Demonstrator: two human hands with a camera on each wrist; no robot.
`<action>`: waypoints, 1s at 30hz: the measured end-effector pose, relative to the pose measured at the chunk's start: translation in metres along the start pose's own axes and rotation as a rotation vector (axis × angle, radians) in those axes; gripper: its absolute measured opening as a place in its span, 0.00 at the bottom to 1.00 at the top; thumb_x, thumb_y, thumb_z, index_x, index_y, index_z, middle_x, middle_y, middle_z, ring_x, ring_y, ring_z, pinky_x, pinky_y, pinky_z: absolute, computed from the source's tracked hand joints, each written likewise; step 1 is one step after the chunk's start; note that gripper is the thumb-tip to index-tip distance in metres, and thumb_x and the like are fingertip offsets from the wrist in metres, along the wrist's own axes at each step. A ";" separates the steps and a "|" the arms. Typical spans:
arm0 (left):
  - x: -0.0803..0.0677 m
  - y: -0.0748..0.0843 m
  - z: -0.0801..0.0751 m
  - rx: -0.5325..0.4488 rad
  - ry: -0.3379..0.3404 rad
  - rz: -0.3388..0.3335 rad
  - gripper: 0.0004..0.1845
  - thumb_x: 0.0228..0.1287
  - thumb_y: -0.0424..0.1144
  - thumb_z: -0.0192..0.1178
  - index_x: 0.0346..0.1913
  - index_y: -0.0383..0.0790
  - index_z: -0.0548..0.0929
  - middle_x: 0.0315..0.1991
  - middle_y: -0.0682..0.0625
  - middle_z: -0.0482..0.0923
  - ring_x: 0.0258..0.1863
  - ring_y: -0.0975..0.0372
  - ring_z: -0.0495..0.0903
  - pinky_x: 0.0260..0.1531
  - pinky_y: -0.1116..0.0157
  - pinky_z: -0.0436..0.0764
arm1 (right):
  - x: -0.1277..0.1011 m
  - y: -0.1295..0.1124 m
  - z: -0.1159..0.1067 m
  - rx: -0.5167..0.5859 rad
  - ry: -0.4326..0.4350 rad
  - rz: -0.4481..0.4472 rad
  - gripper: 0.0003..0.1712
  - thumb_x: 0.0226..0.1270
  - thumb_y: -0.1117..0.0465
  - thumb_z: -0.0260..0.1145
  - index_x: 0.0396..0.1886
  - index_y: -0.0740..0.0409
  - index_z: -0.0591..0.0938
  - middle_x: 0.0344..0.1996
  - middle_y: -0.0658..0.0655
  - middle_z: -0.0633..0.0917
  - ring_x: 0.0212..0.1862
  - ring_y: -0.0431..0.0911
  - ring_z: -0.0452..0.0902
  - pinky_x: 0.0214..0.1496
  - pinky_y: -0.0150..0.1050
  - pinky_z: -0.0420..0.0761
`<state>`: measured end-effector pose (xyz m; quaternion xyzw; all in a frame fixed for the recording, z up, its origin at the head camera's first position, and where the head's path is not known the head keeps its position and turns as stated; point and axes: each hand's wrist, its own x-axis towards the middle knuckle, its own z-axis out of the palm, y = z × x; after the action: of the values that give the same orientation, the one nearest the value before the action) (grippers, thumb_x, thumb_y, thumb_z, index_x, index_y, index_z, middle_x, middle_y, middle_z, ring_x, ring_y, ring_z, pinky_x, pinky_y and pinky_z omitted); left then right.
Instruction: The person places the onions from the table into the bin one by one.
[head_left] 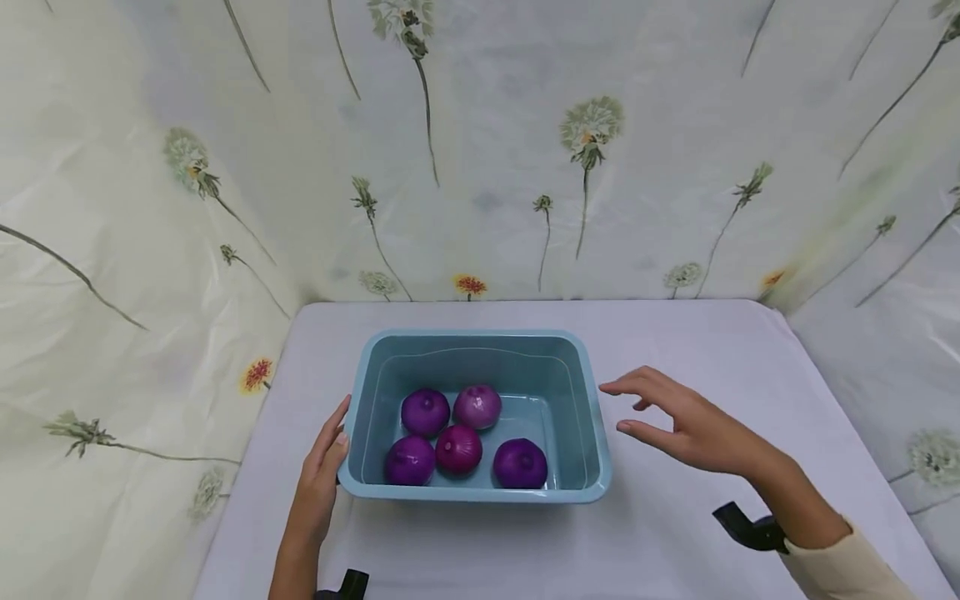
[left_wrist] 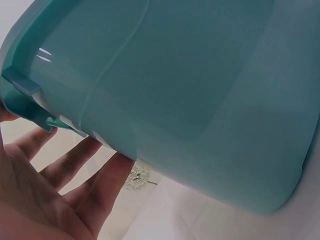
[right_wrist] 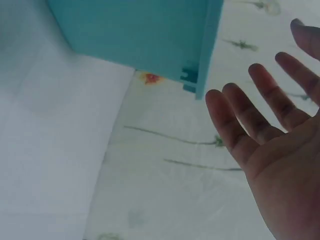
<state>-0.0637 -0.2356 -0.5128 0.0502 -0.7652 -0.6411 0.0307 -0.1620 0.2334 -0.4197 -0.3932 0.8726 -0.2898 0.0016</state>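
Note:
A light blue plastic tub [head_left: 577, 392] stands in the middle of the white table and holds water and several purple onions [head_left: 459, 447]. My left hand [head_left: 324, 467] lies flat against the tub's left wall [left_wrist: 190, 100], fingers [left_wrist: 75, 165] straight and touching it below the rim. My right hand [head_left: 678, 421] hovers open to the right of the tub, fingers [right_wrist: 250, 120] spread, a short gap from its right rim [right_wrist: 205, 55]. It holds nothing.
The table [head_left: 675, 533] is covered with a white cloth. A floral backdrop [head_left: 480, 167] closes in the back and both sides. Black wrist-camera mounts [head_left: 750, 527] show near the front edge.

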 end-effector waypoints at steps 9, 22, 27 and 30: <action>0.008 0.003 -0.012 0.032 -0.013 -0.019 0.25 0.82 0.51 0.37 0.77 0.65 0.58 0.76 0.55 0.60 0.66 0.60 0.67 0.59 0.58 0.71 | -0.058 0.004 0.040 0.143 0.132 0.199 0.28 0.68 0.64 0.69 0.65 0.43 0.75 0.56 0.43 0.79 0.54 0.32 0.79 0.48 0.31 0.83; 0.006 -0.002 -0.027 0.100 0.024 -0.043 0.25 0.81 0.53 0.37 0.77 0.66 0.57 0.78 0.55 0.58 0.71 0.59 0.65 0.63 0.53 0.70 | -0.076 0.008 0.067 0.170 0.196 0.283 0.24 0.70 0.63 0.66 0.64 0.45 0.77 0.51 0.44 0.82 0.51 0.30 0.79 0.47 0.28 0.81; 0.004 -0.007 -0.036 0.137 -0.014 -0.011 0.26 0.83 0.52 0.33 0.78 0.63 0.56 0.79 0.55 0.56 0.74 0.58 0.62 0.67 0.42 0.64 | -0.078 0.012 0.068 0.139 0.209 0.301 0.23 0.70 0.63 0.66 0.63 0.44 0.77 0.51 0.42 0.82 0.51 0.29 0.79 0.47 0.27 0.80; 0.004 -0.009 -0.044 0.157 -0.041 0.004 0.26 0.83 0.52 0.27 0.79 0.61 0.57 0.77 0.50 0.60 0.70 0.67 0.65 0.66 0.53 0.69 | -0.081 0.014 0.066 0.113 0.212 0.314 0.23 0.70 0.63 0.67 0.63 0.44 0.78 0.51 0.42 0.82 0.50 0.29 0.80 0.47 0.25 0.79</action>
<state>-0.0620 -0.2806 -0.5135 0.0378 -0.8138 -0.5798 0.0123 -0.1006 0.2629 -0.5002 -0.2187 0.9009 -0.3741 -0.0231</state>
